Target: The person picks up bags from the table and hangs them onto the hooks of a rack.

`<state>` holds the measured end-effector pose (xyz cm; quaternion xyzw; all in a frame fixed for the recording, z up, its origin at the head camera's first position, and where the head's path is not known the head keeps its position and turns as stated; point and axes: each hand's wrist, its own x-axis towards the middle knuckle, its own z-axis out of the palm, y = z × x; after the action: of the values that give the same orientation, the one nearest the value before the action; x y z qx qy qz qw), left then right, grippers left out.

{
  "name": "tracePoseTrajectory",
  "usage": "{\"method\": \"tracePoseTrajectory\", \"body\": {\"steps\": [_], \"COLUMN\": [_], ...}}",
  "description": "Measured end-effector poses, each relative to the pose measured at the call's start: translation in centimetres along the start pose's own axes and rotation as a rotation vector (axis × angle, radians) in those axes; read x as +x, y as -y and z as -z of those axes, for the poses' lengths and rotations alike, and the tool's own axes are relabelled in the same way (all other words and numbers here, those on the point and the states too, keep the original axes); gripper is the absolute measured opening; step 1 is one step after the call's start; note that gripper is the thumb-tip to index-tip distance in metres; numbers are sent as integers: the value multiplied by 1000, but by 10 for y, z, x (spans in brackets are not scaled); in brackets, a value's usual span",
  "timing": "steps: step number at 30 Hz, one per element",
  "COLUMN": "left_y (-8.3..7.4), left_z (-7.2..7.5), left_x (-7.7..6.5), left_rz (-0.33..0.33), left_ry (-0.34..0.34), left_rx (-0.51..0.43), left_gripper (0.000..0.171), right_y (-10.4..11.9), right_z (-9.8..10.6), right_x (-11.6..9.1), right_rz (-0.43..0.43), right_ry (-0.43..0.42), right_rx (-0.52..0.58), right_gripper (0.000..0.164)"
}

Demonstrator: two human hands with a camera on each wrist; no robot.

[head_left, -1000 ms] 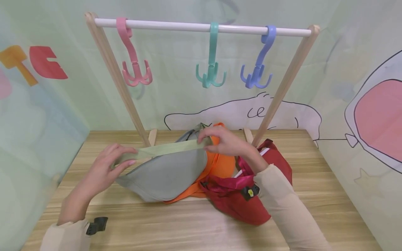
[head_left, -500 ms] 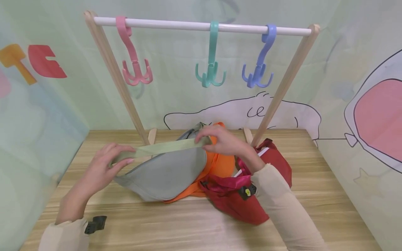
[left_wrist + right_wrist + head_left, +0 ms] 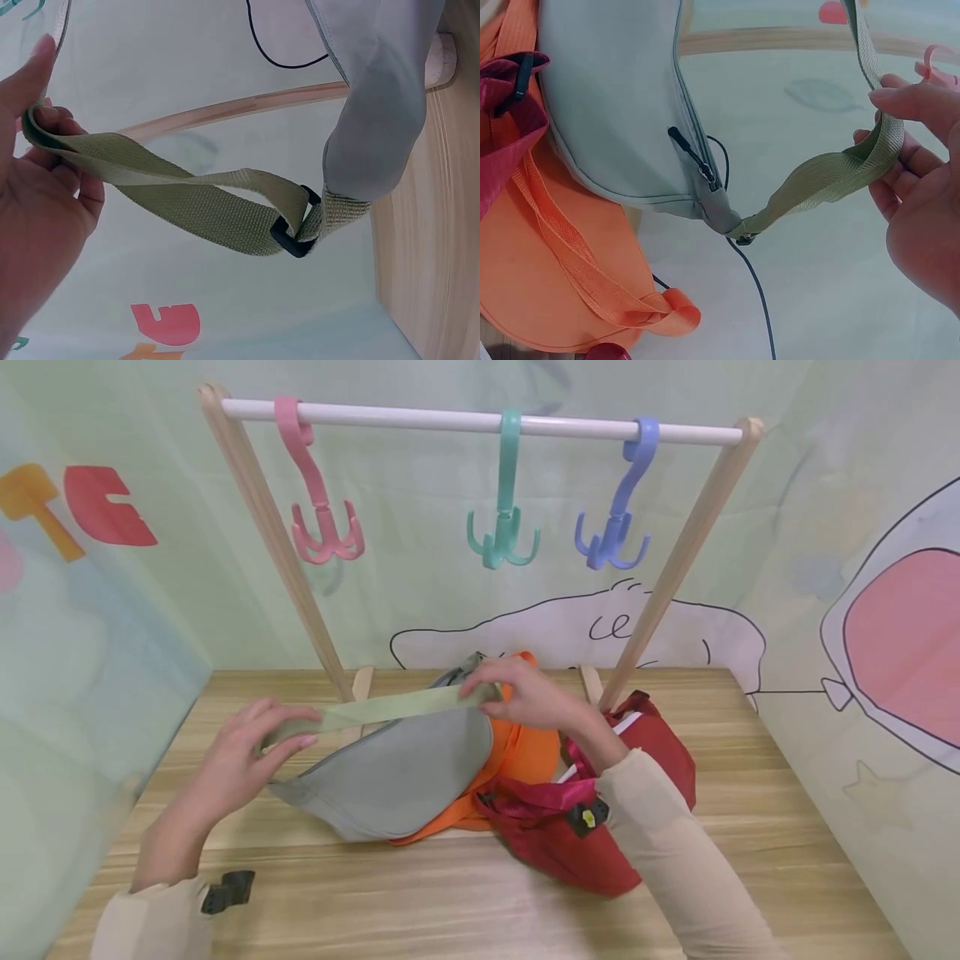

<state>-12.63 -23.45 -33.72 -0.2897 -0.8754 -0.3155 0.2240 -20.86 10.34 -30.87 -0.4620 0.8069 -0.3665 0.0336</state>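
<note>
A grey waist bag (image 3: 397,760) lies on the table in the head view, with its olive webbing strap (image 3: 390,708) stretched above it between both hands. My left hand (image 3: 243,752) holds the strap's left part with curled fingers. In the left wrist view the webbing (image 3: 172,195) loops from the fingers to a black buckle (image 3: 294,236) at the bag's end. My right hand (image 3: 517,689) pinches the strap's other part. The right wrist view shows that part running down to the bag's corner, near a black zip pull (image 3: 690,154). Part of the strap is hidden by the fingers.
An orange bag (image 3: 532,756) lies partly under the grey one, and a red bag (image 3: 570,852) lies at the right beneath my right forearm. Behind stands a wooden rack with a white bar (image 3: 420,418), carrying pink (image 3: 322,527), green (image 3: 506,527) and blue (image 3: 618,527) hooks.
Both hands have shifted slightly left and up with the strap. The grip of each hand looks the same, and the bags have hardly moved.
</note>
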Motion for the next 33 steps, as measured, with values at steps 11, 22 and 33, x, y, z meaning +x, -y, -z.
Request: {"method": "tracePoseTrajectory", "body": {"steps": [11,22,33], "left_y": [-5,-5,-9], "left_z": [-3,-4,-3], "left_x": [2,6,15], "left_rz": [79,3,30], "left_ry": [13,-90,-125], "left_rx": [38,49,76], "left_gripper": [31,27,32], "right_y": [5,13,17], "right_z": [-3,-6,-7], "right_x": [6,11,20], "right_rz": [-88,-106,-143], "right_ry": [-30,-76,-145], "right_rx": [13,-24,-12], "right_gripper": [28,28,28]}}
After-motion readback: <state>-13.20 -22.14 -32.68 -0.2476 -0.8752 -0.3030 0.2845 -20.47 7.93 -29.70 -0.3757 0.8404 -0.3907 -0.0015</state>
